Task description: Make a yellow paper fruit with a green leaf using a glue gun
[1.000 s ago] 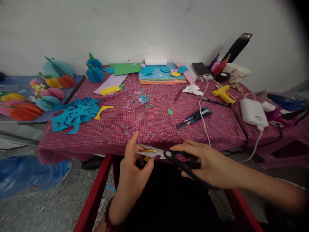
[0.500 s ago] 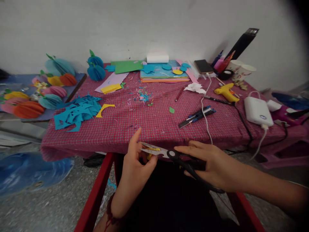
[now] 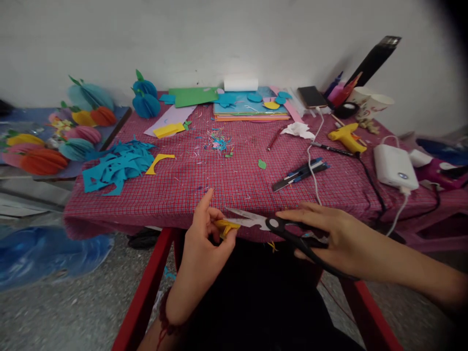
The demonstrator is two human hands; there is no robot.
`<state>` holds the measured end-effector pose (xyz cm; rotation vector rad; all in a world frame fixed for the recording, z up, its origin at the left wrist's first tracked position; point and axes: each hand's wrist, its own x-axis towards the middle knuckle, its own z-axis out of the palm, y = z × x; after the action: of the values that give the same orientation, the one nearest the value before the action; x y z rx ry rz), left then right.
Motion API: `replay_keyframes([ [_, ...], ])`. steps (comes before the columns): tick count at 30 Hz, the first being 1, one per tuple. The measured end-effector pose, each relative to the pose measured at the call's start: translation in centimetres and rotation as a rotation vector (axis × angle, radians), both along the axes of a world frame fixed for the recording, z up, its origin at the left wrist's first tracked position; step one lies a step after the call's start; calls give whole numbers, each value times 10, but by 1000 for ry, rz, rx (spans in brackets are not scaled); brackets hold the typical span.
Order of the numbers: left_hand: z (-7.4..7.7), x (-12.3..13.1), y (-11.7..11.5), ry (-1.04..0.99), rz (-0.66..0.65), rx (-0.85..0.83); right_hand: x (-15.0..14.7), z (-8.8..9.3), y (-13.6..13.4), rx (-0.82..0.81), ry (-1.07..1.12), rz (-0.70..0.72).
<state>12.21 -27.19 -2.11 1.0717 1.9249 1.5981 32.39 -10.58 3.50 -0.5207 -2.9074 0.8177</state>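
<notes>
Between the thumb and fingers of my left hand (image 3: 204,248) is a small folded piece of yellow paper (image 3: 227,226), held at the table's front edge. My right hand (image 3: 332,239) is wrapped round the black handles of the scissors (image 3: 280,226). The scissor blades point left and are slightly apart, with their tips just above the yellow paper. A thin yellow paper scrap (image 3: 272,246) lies below the scissors, over the dark clothing on my lap.
On the checked tablecloth (image 3: 204,180) are blue paper scraps (image 3: 120,165), a yellow offcut (image 3: 157,163), a box cutter (image 3: 302,174), a yellow glue gun (image 3: 347,137) and a white power bank (image 3: 395,165) with cables. Paper pumpkins (image 3: 46,161) stand at the left.
The scissors and my right hand have moved right, away from the yellow paper, which the blades were around before. A yellow scrap now shows below the scissors. The view has shifted slightly.
</notes>
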Motion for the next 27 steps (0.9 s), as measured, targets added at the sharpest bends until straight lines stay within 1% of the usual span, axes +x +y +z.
replay_keyframes([
  [5,-3,3,-1,108,8,33,0,2,-2,7,-17,62],
  [13,0,5,0,154,-24,5,-1,5,-3,23,-47,88],
  [18,1,5,0,170,-50,-15,2,6,0,-25,-33,100],
  [24,2,5,1,185,-54,7,3,2,3,-113,-34,126],
  [27,1,5,2,184,-65,32,4,-2,4,-104,-14,121],
])
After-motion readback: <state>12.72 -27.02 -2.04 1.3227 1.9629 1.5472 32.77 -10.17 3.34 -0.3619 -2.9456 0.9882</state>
